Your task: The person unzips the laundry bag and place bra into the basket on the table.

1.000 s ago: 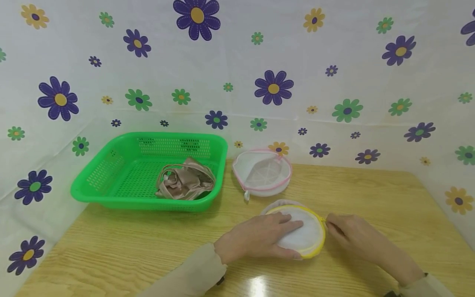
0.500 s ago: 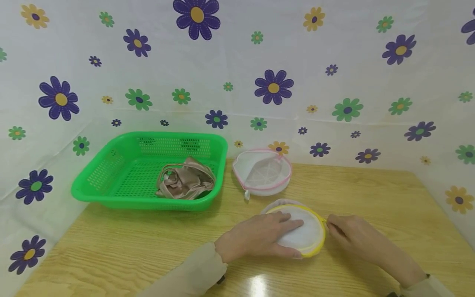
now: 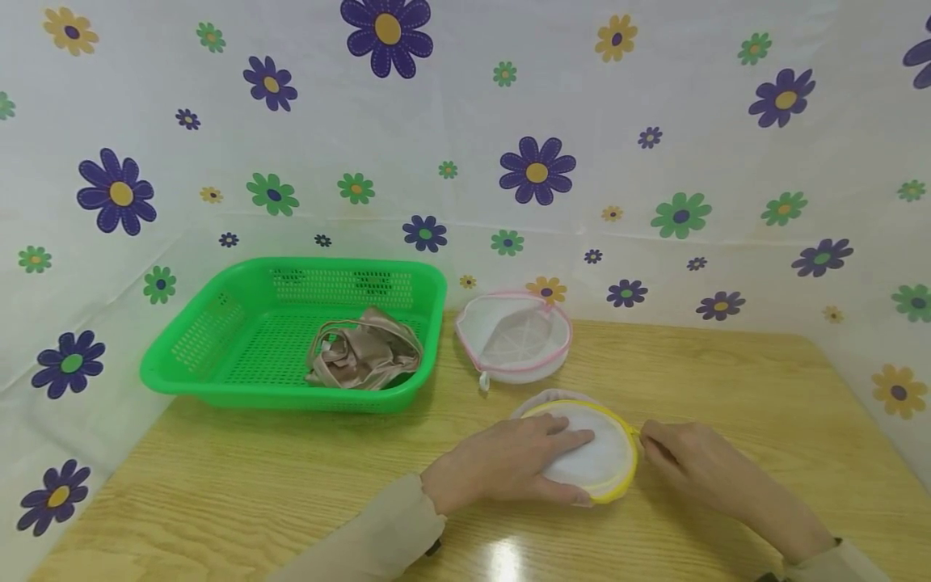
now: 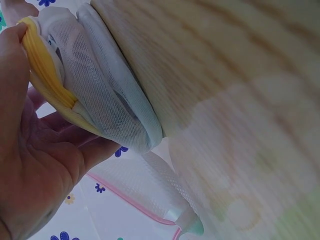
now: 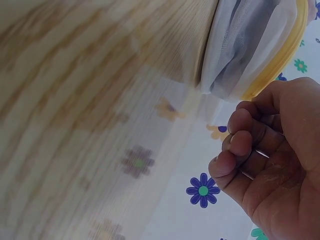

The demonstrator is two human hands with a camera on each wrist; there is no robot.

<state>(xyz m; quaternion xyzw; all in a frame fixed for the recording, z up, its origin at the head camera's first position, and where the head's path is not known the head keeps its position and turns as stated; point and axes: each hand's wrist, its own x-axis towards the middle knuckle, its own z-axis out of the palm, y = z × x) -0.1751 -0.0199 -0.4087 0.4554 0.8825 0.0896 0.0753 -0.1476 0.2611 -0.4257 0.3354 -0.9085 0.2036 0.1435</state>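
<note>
A round white mesh laundry bag (image 3: 600, 454) with a yellow zipper rim lies on the table. My left hand (image 3: 512, 461) rests across its top, fingers spread, the thumb along the near rim. In the left wrist view, greyish contents show faintly through the side mesh of the laundry bag (image 4: 95, 75). At its right edge, my right hand (image 3: 691, 461) pinches the zipper pull, mostly hidden behind the fingers. The right wrist view shows the curled fingers (image 5: 240, 145) beside the yellow zipper (image 5: 287, 52).
A second mesh bag (image 3: 520, 343) with pink trim stands unzipped behind the yellow one. To the left, a green plastic basket (image 3: 240, 384) contains a crumpled, shiny brown cloth (image 3: 371, 356). A white flowered sheet (image 3: 465, 121) hangs behind the wooden table (image 3: 291, 469).
</note>
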